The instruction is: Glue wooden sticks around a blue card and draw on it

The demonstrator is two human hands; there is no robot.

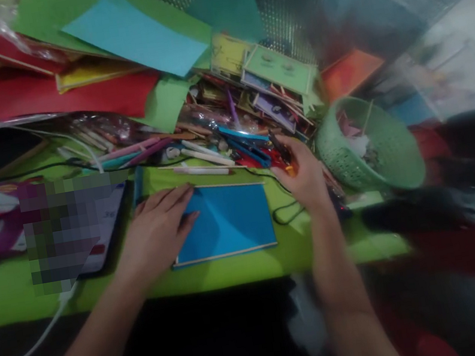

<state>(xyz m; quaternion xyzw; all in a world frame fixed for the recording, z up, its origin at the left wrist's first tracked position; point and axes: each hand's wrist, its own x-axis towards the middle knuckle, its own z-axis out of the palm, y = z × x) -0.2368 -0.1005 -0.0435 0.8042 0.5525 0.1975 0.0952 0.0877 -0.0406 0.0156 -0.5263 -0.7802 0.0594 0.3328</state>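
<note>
A blue rectangular card (230, 218) lies on the green tabletop, with thin pale strips along its top and bottom edges. My left hand (161, 224) rests flat on the card's left side, fingers stretched out. Up and to the right of the card, my right hand (305, 173) is closed around a black tool with an orange end (282, 155); its exact kind is hard to make out. Beside that hand are blue-handled scissors (251, 148), and a thin black cord (282, 214) loops on the table below it.
A phone (91, 227) with a white cable lies at left. Pens and sticks (202, 156) clutter the back, below stacked coloured sheets (135, 31) and small decorated cards (278, 68). A green basket (396, 145) with scraps stands at right. The table's front edge runs near me.
</note>
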